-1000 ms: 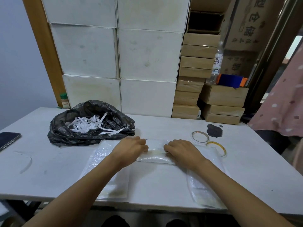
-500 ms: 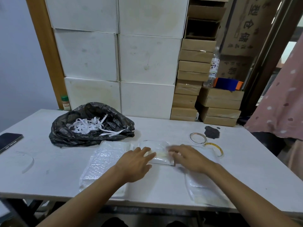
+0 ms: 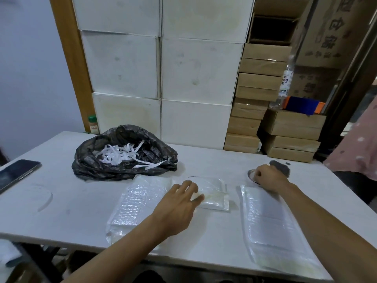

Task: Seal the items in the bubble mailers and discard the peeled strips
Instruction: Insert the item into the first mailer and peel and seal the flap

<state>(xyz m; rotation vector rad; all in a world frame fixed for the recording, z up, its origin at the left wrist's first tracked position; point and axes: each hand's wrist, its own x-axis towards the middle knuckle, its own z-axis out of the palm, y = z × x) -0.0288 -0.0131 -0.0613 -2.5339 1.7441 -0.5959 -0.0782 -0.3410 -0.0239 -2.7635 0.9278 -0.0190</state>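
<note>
Left hand (image 3: pixel 179 203) is flat, fingers straight and spread, fingertips (image 3: pixel 196 198) resting on the left edge of the small bubble mailer (image 3: pixel 214 190); nothing is gripped. That mailer lies flat at table (image 3: pixel 67 211) centre, flap end toward 12 o'clock. Right hand (image 3: pixel 267 177) is at 2 o'clock of the mailer, fingers curled over a clear ring (image 3: pixel 251 174) lying on the table; cannot tell if it actually pinches it, as the hand covers most of it. Left mailer stack (image 3: pixel 138 203) sits at 9 o'clock of the small mailer, partly under the left forearm, with its near end over the table edge. Right mailer stack (image 3: pixel 269 227) is at 4 o'clock, beneath the right forearm. Black bag (image 3: pixel 95 160) is at 10 o'clock, mouth open, with white peeled strips (image 3: pixel 120 155) piled inside and a few trailing over its rim. Phone (image 3: pixel 16 173) is at far 9 o'clock by the table edge. Dark stain (image 3: pixel 282 167) is just beyond the right hand.
</note>
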